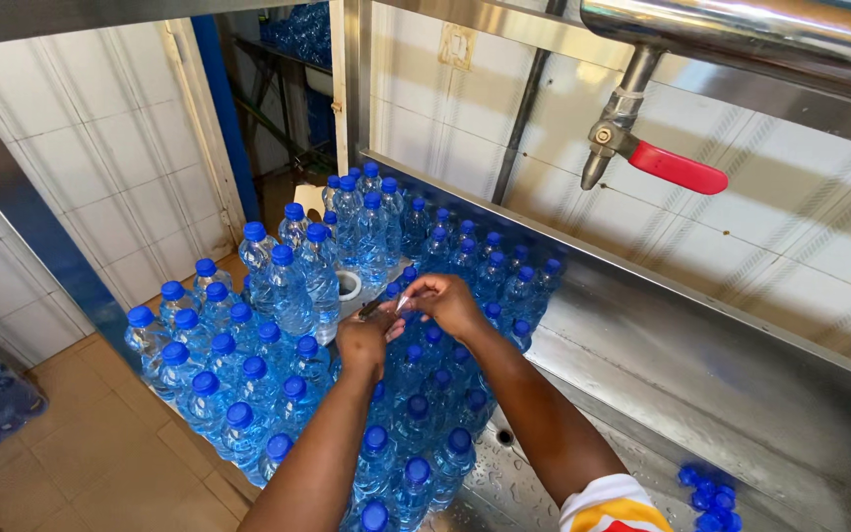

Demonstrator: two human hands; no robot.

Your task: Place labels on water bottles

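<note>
A small thin dark object (378,306), too small to identify, is pinched between the fingertips of both hands above the blue-capped water bottles (278,384) crowding the steel trough (662,384). The left hand (361,340) grasps its near end; the right hand (448,300) grips the far end. A red-handled tap (632,148) hangs above and to the right of the bottles, loose blue caps (709,491) lying at their lower right.

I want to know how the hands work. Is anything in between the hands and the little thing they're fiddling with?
Nothing visible is. The left hand and right hand both already touch the small thin object, holding it between them just above the blue-capped bottles. What it is is too small to tell.
</note>
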